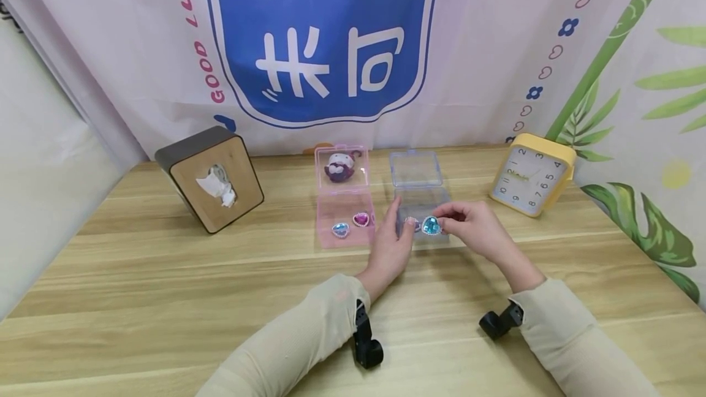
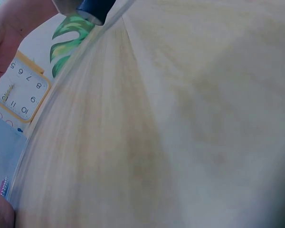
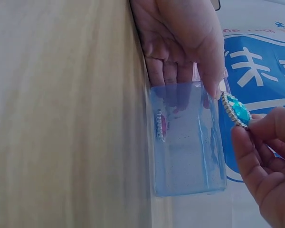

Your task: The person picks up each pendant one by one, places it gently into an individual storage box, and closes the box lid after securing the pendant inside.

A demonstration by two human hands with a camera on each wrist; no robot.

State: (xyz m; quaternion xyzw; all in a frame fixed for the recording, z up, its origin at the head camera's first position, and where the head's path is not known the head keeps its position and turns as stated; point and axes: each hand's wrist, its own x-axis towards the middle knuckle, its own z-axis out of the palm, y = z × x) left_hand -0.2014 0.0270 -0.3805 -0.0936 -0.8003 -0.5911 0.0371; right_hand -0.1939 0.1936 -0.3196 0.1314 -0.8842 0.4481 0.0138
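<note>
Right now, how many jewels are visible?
4: light blue jewel and magenta jewel in the pink box, pinkish jewel in the blue box, teal jewel in the right hand. The left hand may hide others.

Backdrop cloth [image 1: 469, 48], upper left: "GOOD LUCK", pink capitals running vertically. Blue shield [image 1: 336, 23], upper centre: white Chinese characters, 可 legible at lower right, top row cut off by the frame. Yellow clock [image 1: 532, 173], right: tilted numerals 1 to 12.

Blue box [image 1: 419, 194] part-hidden, banner [image 1: 331, 20] cropped
</note>
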